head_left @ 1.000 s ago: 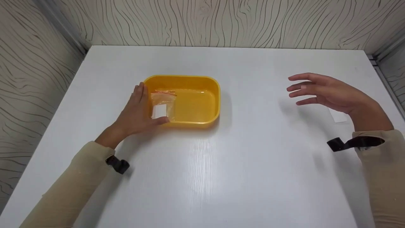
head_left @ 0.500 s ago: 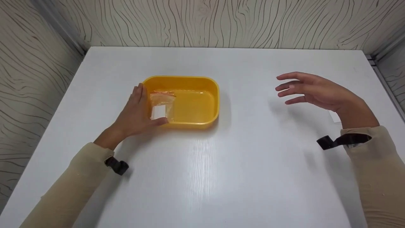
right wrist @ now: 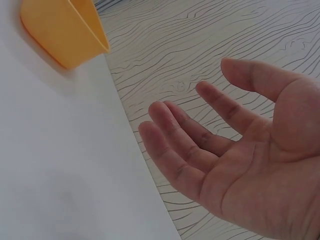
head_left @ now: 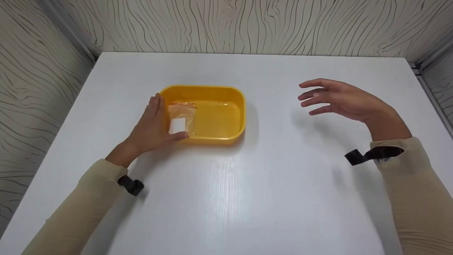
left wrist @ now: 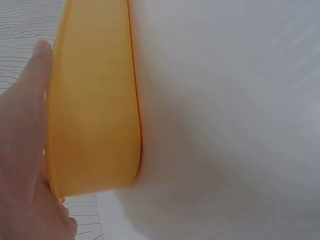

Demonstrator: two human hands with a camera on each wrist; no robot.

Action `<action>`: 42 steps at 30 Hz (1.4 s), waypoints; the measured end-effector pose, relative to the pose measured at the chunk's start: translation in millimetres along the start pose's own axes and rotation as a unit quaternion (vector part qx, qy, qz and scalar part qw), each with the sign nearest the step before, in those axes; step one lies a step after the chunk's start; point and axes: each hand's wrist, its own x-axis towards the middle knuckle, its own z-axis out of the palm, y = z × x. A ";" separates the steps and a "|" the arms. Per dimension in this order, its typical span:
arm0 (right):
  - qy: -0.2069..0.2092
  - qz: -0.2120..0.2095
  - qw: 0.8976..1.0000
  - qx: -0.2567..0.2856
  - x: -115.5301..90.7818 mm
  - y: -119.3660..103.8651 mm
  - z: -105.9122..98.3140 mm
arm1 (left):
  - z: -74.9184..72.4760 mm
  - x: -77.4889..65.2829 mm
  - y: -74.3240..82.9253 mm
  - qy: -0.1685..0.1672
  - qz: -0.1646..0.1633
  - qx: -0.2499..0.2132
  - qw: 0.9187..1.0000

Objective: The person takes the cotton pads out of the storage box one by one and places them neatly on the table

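A yellow plastic tub (head_left: 226,92) stands on the white table, left of the middle. At its left end my left hand (head_left: 147,129) grips it, thumb over the front rim and fingers along the left side. In the left wrist view the same thumb (left wrist: 42,52) lies along the rim. Inside the tub, at the left, lies a clear zip bag (head_left: 190,115) with a red closure strip and a white label. My right hand (head_left: 345,101) hangs over the table to the right, apart from the tub, with loosely bent fingers and nothing in the palm.
The white table (head_left: 226,198) ends at the back against a wood-patterned wall (head_left: 226,26). Similar patterned panels rise at the left and right. Each wrist wears a black camera strap (head_left: 382,153).
My right hand has drifted left toward the tub, and its forearm now hides the small white piece seen earlier on the table. The left hand and tub stay put.
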 end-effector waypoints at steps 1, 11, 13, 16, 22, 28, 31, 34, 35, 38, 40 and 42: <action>-0.001 -0.001 1.000 0.001 1.3 -0.3 0.7 | 0.2 0.2 -0.1 0.000 -0.001 0.001 1.000; -0.010 -0.006 1.000 0.010 16.5 -2.2 8.6 | 1.3 -0.1 0.0 0.005 -0.001 -0.002 1.000; -0.008 -0.004 1.000 0.011 19.4 -2.8 10.6 | 1.6 0.0 0.2 0.006 0.000 -0.001 1.000; -0.004 0.001 1.000 0.010 22.6 -4.5 13.4 | 1.7 0.7 0.1 0.010 0.006 -0.001 1.000; 0.008 0.018 1.000 0.008 28.4 -9.2 19.2 | 1.3 2.0 0.1 0.006 0.008 0.011 1.000; 0.010 0.024 1.000 0.005 38.1 -13.7 25.5 | 1.9 1.5 -0.1 0.008 0.009 0.010 1.000; 0.009 0.025 1.000 0.009 42.6 -15.4 28.2 | 2.0 1.4 -0.4 0.008 0.010 0.009 1.000; 0.010 0.028 0.999 0.011 46.7 -17.1 31.0 | 1.6 1.4 -0.5 0.009 0.010 0.007 1.000; 0.010 0.030 0.999 0.009 48.1 -17.7 32.0 | 1.5 1.4 -0.5 0.009 0.010 0.006 1.000; 0.013 0.035 0.999 0.004 53.0 -19.7 35.4 | 1.3 1.4 -0.4 0.007 0.010 0.005 1.000; 0.013 0.039 0.999 0.000 56.2 -20.9 38.0 | 1.2 1.3 -0.6 0.006 0.010 0.005 1.000; 0.013 0.042 0.999 -0.003 59.1 -22.0 40.4 | 1.1 1.3 -0.6 0.006 0.010 0.005 1.000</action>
